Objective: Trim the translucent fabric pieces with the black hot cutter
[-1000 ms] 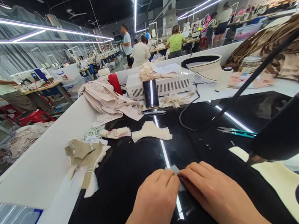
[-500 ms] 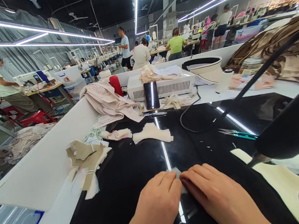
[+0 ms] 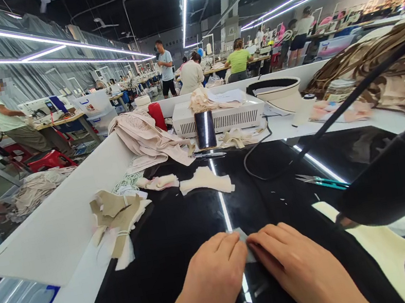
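My left hand (image 3: 217, 269) and my right hand (image 3: 292, 261) meet over a glossy black board (image 3: 156, 269), fingertips almost touching. Between them lies a small, thin greyish-white piece of sheet (image 3: 241, 234), mostly covered by the fingers. Each hand has its fingers bent together and pinches an edge of this piece against the board. Beyond the hands rests a stack of cream fabric pieces (image 3: 205, 180). To the right, a larger cream cut piece (image 3: 386, 247) lies partly beneath a black tool arm (image 3: 388, 181).
Teal-handled snips (image 3: 321, 181) lie right of centre. Tied beige cut pieces (image 3: 119, 213) sit at left. Behind stand a phone (image 3: 205, 130) and a white vented box (image 3: 219, 112), with a black cable (image 3: 257, 175) running across the board. Several people work in the background.
The black tool arm at right has shifted slightly downward. My hands have barely moved and keep their pinch. In the background, a standing person has turned.
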{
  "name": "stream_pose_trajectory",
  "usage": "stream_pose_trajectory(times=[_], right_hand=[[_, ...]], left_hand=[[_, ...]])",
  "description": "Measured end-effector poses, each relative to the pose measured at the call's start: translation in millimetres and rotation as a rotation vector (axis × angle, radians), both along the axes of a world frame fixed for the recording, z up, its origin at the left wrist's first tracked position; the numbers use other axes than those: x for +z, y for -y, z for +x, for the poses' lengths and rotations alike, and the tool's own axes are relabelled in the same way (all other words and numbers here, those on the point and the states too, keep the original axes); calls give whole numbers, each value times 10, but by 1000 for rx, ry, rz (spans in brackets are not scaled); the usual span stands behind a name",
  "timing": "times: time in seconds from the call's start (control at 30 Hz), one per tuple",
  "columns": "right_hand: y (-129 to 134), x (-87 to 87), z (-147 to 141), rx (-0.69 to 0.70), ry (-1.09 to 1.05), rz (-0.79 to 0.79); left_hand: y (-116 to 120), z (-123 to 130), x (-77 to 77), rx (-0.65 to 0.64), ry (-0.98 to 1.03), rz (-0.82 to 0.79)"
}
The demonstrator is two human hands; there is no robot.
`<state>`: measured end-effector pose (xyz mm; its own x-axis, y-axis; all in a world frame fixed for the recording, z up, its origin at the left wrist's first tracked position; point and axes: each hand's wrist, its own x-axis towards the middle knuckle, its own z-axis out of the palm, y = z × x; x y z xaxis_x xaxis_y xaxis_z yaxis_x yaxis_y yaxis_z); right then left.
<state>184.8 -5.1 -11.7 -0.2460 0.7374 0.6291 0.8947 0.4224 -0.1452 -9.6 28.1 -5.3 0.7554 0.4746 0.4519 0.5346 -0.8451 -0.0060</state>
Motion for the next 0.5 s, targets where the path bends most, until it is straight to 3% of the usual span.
stream_pose_trajectory(times=[0.4, 0.5], right_hand=[[-13, 3, 18, 4, 27, 9], [-20, 71, 1, 16, 2, 12]], left_hand=[[-1, 12, -14, -4, -5, 46], [2, 12, 18, -14, -2, 44]])
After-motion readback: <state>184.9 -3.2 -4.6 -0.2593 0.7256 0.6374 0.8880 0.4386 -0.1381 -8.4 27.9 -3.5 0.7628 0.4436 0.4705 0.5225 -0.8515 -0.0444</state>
